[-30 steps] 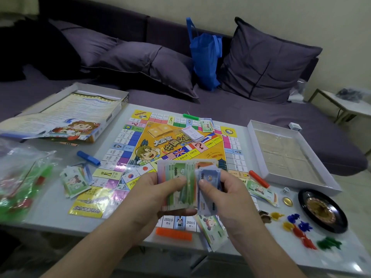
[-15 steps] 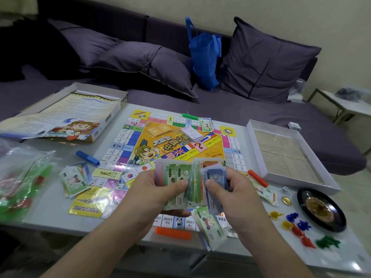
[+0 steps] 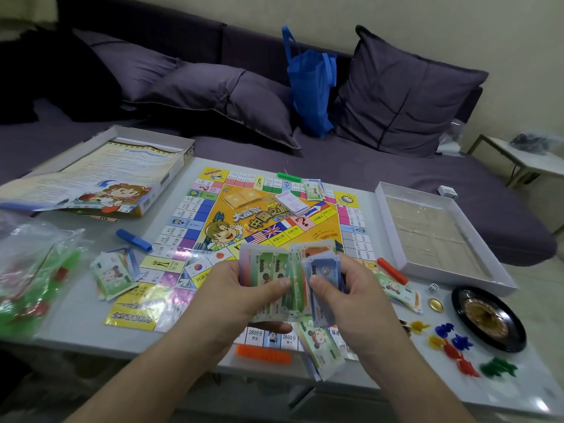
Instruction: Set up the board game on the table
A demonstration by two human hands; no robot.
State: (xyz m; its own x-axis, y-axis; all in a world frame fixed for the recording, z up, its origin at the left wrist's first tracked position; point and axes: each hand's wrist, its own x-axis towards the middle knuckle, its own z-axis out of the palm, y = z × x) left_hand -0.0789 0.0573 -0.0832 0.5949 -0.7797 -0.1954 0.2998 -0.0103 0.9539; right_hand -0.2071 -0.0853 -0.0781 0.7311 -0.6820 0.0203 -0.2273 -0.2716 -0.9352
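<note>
The left hand gripped a fanned stack of play money, its thumb pressed across the green 1000 notes on top. The right hand, just beside it, pinched a blue note at the right edge of the same fan, thumb on the face and fingers curled behind. Both hands hovered above the near edge of the game board, which lay flat on the desk.

Directly below the hands a loose pile of green notes lay on the board's near edge, and an orange bar rested on the desk just left of that pile. To the right of the right hand lay another bundle of notes, a red bar, a white die and a gold coin. Further right sat a black roulette wheel, with coloured plastic pawns scattered near it. Beyond those lay an open white box tray.

Left of the left hand lay a third bundle of notes, a blue bar and a clear bag of green and red pieces. Beyond the hands, on the board, sat a white card deck, a green bar and more notes. The box lid lay at the far left.
</note>
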